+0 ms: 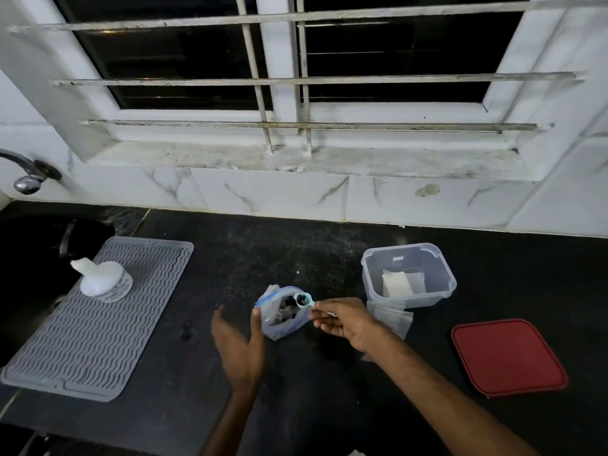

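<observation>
A small clear zip bag (282, 325) with a blue seal stands open on the black counter, holding dark small pieces. My left hand (240, 343) is open, its straight fingers steadying the bag's left side. My right hand (342, 319) pinches the handle of a small light-blue measuring scoop (304, 299), whose bowl sits over the bag's open mouth.
A clear plastic tub (408, 255) with white paper inside stands to the right, spare clear bags (391, 315) in front of it. Its red lid (508, 355) lies at far right. A grey ribbed mat (98, 327) with a white jar (103, 281) lies left, beside the sink and tap (28, 174).
</observation>
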The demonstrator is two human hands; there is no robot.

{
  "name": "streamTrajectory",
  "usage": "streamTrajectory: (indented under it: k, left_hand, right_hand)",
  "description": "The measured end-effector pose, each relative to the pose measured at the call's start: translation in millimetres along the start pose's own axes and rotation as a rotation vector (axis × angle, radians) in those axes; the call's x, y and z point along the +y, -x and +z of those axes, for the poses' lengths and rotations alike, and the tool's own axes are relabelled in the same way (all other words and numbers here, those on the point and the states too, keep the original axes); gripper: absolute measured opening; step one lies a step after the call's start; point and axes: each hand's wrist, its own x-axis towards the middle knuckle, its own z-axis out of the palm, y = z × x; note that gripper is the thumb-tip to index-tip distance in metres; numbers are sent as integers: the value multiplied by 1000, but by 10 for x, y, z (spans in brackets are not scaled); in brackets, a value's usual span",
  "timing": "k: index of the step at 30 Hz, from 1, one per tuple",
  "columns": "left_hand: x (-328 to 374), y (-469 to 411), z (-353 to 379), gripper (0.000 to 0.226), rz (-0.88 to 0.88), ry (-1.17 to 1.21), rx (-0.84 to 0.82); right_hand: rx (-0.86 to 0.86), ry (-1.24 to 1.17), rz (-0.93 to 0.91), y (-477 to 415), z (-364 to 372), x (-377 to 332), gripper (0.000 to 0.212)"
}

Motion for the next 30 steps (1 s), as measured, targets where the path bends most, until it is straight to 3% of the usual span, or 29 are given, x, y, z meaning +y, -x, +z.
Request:
streamTrajectory:
  k: [1, 3, 5, 7, 11, 21, 23, 27, 30]
  left_hand:
    - [74, 155, -13, 70, 132, 8, 56]
    - [132, 468, 109, 50, 279, 9, -60]
    - [56, 730, 368, 42, 279, -64, -289]
    - [-62, 911, 666, 51, 278, -128, -490]
    - [-173, 1072, 1140, 54, 233, -196, -740]
    - [-281, 1160, 1429, 48, 247, -163, -624]
    - [-288, 1177, 1428, 47, 235, -159, -620]
    - [-269, 1218, 1414, 43, 217, -158, -598]
    - [-259, 1239, 1416, 45, 212, -163, -592]
  right_hand:
    - [-13, 1, -10, 69, -79, -2, 11]
    - [-21, 0, -39, 248, -309, -11, 13]
    - [-4, 23, -78, 425, -580, -32, 18]
    - [40, 58, -120, 572, -844, -42, 18]
    - [145, 152, -201, 691, -1297, 15, 12]
    - [202, 563, -282, 560, -1572, 355, 12]
    - [212, 712, -370, 558, -1547, 367, 13]
    - [282, 1244, -720, 551, -1548, 399, 14]
    - [280, 1282, -784, 511, -1549, 481, 19]
